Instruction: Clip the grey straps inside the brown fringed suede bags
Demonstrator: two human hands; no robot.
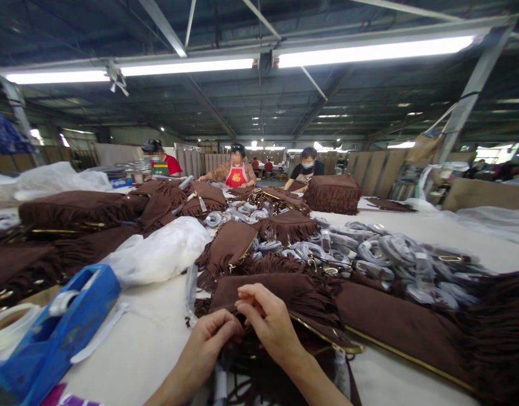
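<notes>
Both of my hands meet at the near edge of a brown suede fringed bag lying on the white table. My left hand is curled, its fingers pinching the dark fabric at the bag's edge. My right hand bends over the same spot, fingers pressed together on the fabric. A gold trim line runs along the bag just right of my right wrist. Dark straps and fringe hang below my hands.
A blue tape dispenser sits at the near left, a white plastic bag behind it. Several more brown fringed bags and a heap of wrapped grey straps cover the table. Three people work at the far end.
</notes>
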